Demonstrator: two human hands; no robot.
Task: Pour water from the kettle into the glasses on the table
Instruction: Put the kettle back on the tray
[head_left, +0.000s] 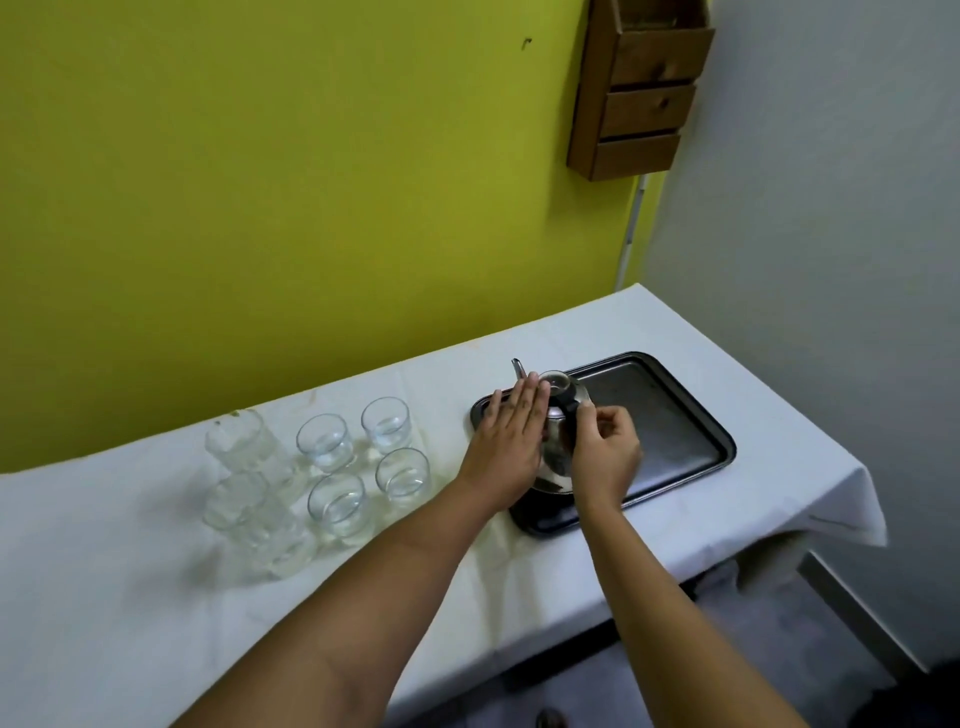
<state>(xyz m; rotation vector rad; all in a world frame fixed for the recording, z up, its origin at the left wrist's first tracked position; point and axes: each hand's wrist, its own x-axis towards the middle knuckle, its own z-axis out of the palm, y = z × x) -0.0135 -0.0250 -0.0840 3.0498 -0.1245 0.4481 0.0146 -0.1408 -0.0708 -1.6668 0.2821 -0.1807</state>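
A steel kettle (557, 415) with a thin spout stands on the left end of a dark tray (665, 415). My left hand (511, 441) lies flat against the kettle's left side, fingers straight. My right hand (605, 452) is curled around the kettle's black handle. Most of the kettle's body is hidden between the two hands. Left of the tray stand several short clear glasses (337, 467) in two rows, and two taller ribbed glasses (244, 452) at the far left. All the glasses are upright on the white tablecloth (130, 571).
The table stands against a green wall, with a grey wall at its right end. A wooden drawer rack (644, 88) hangs high on the wall. The table's right edge drops off past the tray.
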